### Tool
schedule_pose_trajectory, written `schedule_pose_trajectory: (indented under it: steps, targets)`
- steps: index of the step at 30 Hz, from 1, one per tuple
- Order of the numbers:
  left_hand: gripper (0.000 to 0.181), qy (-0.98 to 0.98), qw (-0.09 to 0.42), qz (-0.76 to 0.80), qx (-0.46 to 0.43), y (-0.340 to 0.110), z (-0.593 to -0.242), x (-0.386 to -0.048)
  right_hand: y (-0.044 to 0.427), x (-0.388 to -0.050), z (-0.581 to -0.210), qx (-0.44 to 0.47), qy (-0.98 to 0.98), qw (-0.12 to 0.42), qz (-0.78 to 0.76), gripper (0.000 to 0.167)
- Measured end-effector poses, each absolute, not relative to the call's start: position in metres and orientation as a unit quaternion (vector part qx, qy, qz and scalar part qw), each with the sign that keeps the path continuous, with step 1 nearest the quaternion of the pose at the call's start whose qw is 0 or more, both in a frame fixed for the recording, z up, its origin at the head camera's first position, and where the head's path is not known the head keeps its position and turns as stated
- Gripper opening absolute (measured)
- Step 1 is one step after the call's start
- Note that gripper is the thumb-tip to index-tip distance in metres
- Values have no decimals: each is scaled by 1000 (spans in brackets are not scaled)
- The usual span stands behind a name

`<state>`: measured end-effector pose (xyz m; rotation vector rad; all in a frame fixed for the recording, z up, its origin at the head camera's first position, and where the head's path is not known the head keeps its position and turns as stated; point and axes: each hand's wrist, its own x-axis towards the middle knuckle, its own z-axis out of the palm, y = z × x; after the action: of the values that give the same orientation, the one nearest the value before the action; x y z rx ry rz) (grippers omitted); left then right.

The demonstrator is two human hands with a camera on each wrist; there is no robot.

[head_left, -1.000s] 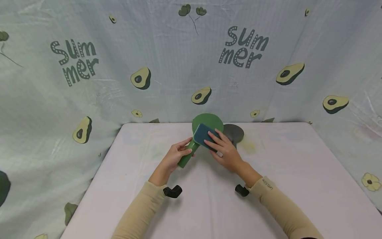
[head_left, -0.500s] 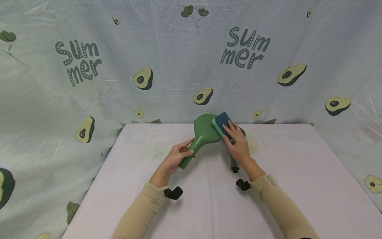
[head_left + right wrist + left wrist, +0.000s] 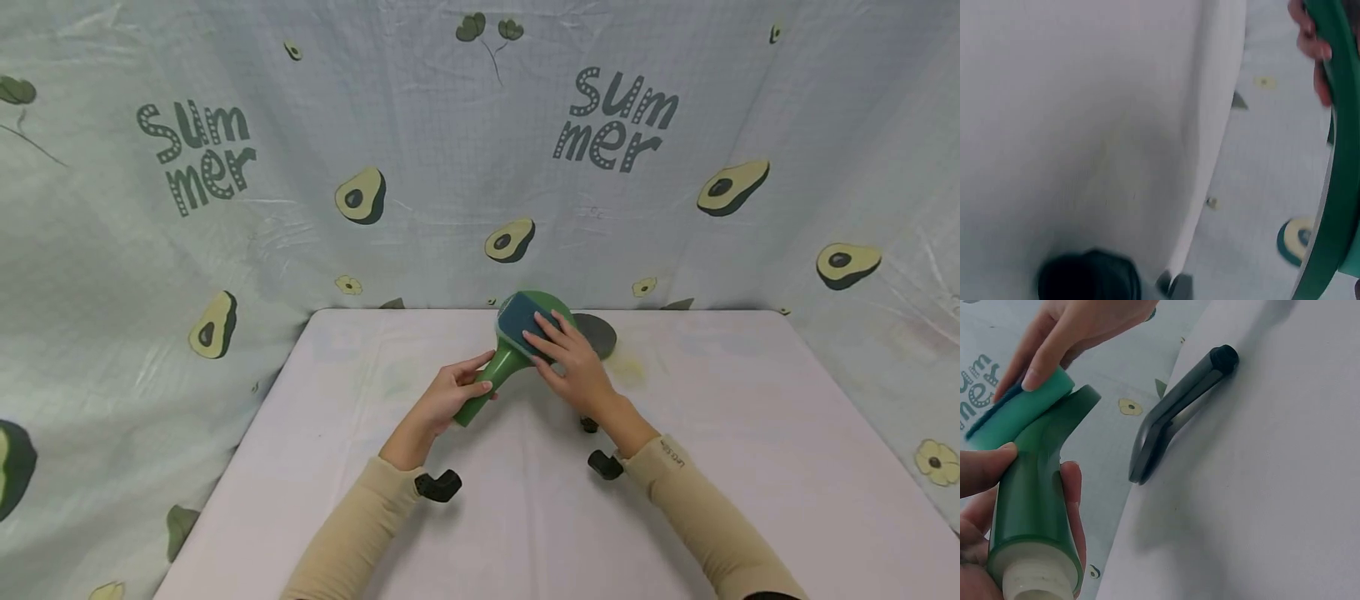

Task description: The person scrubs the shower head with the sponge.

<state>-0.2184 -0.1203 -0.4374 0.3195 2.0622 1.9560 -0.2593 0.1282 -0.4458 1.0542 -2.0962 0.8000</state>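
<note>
A left hand [image 3: 453,390] grips a green hand shower [image 3: 504,362] by its handle; ahead of those fingers, a right hand [image 3: 577,373], fingers spread, pinches a sponge [image 3: 522,319] against its head; wiping looks under way, completion unclear; beyond the right fingers, a grey hand shower [image 3: 600,336] lies untouched.

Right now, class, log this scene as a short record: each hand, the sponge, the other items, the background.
Left hand: grips green shower head by its handle
Right hand: holds sponge against green shower head
Sponge colours: dark blue, light green; light green side against shower head
Grey shower head: on table, untouched
Backdrop: pale cloth, avocado prints, "summer" lettering
</note>
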Motion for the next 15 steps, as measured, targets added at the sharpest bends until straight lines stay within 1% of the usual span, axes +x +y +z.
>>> schedule_pose_trajectory:
  steps: [6,9,12,15]
  targets:
    - [56,721,133,670,116,-123,-436,-218,147,-272,-446,278,-850,276,353,46]
    - [56,724,133,667,116,-123,-435,-218,148,-272,-444,246,-869,250,349,48]
    - [57,728,136,662,112,-122,-435,-218,141,-268,-442,265,-872,246,331,49]
    - [57,733,139,656,114,-121,-435,-218,127,-263,-440,326,-853,278,299,48]
